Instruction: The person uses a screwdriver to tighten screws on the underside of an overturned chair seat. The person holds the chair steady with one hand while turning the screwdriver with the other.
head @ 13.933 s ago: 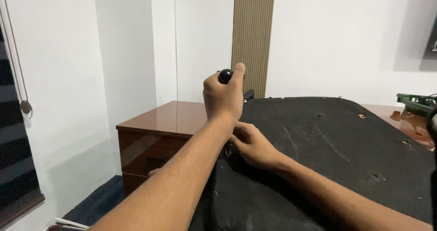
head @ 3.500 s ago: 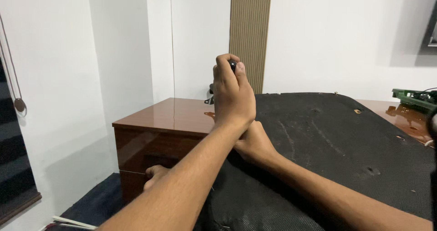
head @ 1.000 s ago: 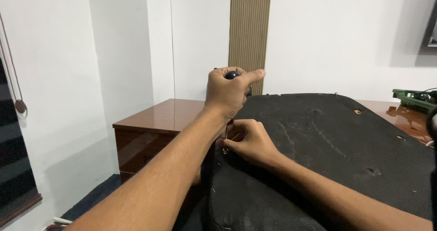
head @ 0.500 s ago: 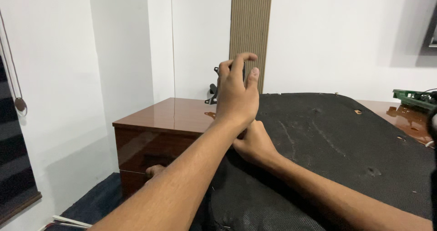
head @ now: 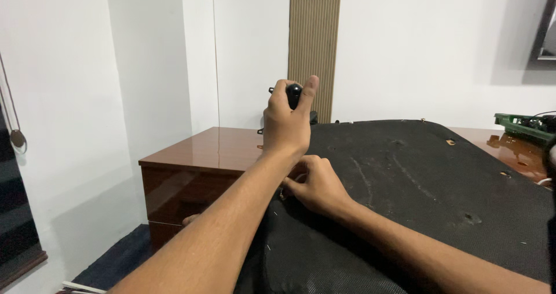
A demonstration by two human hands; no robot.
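Head view. The left hand (head: 285, 123) is raised at the centre of the frame, its fingers closed around a black-handled tool (head: 293, 94), likely a screwdriver, whose shaft is hidden behind the hand. The right hand (head: 315, 184) rests just below it on the near left edge of a large black panel (head: 417, 178), its fingertips pinched together at a small spot; what they pinch is too small to tell. The panel lies across a reddish-brown wooden desk (head: 208, 152) and overhangs its front. Judged from this pose, the tool tip could slip off its seat if pressed off-axis, and the pinching fingertips lie closest to it. Open room is found in the left of the frame, beyond the desk corner; a green board (head: 518, 125) occupies the right edge.
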